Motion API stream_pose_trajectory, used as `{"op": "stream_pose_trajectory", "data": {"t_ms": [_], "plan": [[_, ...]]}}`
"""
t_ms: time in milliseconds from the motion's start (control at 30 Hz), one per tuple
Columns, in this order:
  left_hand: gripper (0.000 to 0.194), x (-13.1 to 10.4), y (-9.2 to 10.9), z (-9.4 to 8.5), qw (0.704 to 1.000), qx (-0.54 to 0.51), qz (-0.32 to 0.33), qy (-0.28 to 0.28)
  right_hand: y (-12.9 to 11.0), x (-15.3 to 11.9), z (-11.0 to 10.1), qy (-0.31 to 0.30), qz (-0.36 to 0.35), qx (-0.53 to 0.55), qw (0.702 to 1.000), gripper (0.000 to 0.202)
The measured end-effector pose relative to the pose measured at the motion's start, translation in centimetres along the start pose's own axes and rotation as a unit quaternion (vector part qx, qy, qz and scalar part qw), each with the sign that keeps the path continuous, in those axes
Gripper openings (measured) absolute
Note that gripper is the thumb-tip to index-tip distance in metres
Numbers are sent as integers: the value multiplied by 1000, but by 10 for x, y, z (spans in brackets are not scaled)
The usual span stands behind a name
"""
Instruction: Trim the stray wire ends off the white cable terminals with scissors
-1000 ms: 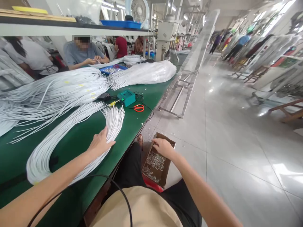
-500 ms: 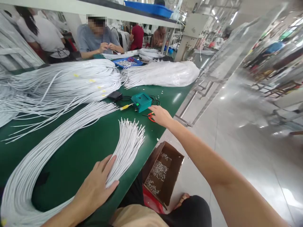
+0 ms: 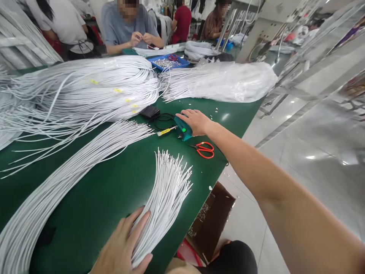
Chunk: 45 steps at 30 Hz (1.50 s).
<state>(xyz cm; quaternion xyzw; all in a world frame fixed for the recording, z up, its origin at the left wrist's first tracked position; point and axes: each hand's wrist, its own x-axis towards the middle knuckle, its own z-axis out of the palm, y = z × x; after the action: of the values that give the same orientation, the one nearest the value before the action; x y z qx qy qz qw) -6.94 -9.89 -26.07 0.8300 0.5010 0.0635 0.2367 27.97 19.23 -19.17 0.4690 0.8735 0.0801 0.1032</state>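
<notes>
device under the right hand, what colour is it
The device is teal, best seen in the head view.

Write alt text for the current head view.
A person's right hand covers part of a teal box on a green table, while the left hand holds a bundle of white cords. Red-handled scissors lie near the box.
</notes>
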Motion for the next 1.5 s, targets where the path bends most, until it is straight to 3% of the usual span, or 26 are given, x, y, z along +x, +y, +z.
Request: {"op": "stream_pose_trajectory", "data": {"t_ms": [233, 367, 433, 533, 600, 700, 867, 1033, 1133, 1300, 1500], "plan": [[79, -1, -2, 1, 1000, 24, 8, -5, 67, 2, 29, -4, 69, -7, 998, 96], [80, -2, -4, 2, 999, 29, 16, -2, 71, 1, 25, -35, 151, -4, 988, 77], [79, -2, -3, 0, 1000, 26, 13, 1, 52, -8, 15, -21, 196, -13, 980, 64], [71, -1, 2, -5, 1000, 21, -4, -13, 6, -35, 2, 53, 205, 6, 977, 49], [65, -1, 7, -9, 1000, 24, -10, -17, -24, -60, 0, -6, 210, 67, 975, 37], [62, 0, 13, -14, 999, 39, -14, 5, -59, -97, 6, -96, 235, 119, 960, 37], [66, 1, 10, -16, 998, 67, 7, -6, -96, -129, 13, -84, 325, 115, 935, 37], [70, 3, 7, -20, 995, 98, 29, -6, -128, -147, 4, -88, 373, 164, 909, 31], [72, 2, 11, -23, 994, 109, 23, 2, -144, -172, 0, -91, 394, 216, 889, 27], [74, 1, 16, -26, 994, 103, 25, -2, -184, -248, 7, -72, 458, 292, 837, 28], [77, 13, 20, -27, 993, 112, 18, -17, -279, -374, 52, -46, 524, 361, 770, 25]]}}
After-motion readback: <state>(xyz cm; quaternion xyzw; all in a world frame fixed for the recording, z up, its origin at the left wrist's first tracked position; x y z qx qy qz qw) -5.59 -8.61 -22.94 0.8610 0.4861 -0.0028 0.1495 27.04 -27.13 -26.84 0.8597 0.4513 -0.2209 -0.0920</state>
